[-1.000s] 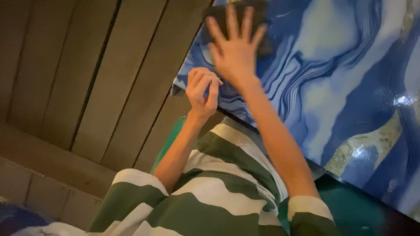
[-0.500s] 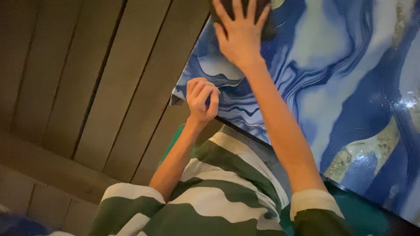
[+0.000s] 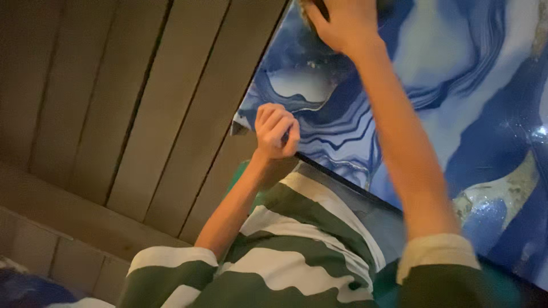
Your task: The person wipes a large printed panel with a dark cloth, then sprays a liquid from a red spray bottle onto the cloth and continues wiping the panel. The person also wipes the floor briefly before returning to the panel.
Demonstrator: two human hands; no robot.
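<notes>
A blue and white marbled sheet [image 3: 456,102] covers the surface in front of me. My left hand [image 3: 277,132] is curled into a fist at the sheet's near left corner, fingers closed over its edge. My right hand [image 3: 344,24] reaches far forward along an outstretched arm and lies on the sheet at the top edge of the view. It rests over a dark object [image 3: 317,8] that is mostly hidden. Its fingers are cut off by the frame. I wear a green and white striped shirt [image 3: 297,245].
A wooden plank floor [image 3: 125,102] runs along the left of the sheet, with a wooden beam [image 3: 74,211] crossing it lower down. A dark rim [image 3: 348,179] borders the sheet's near edge. A bluish patch [image 3: 28,288] lies at the bottom left.
My right hand has slid farther forward over the dark object, so its spread fingers have left the view. My left fist has stayed at the sheet's corner. The view has shifted closer.
</notes>
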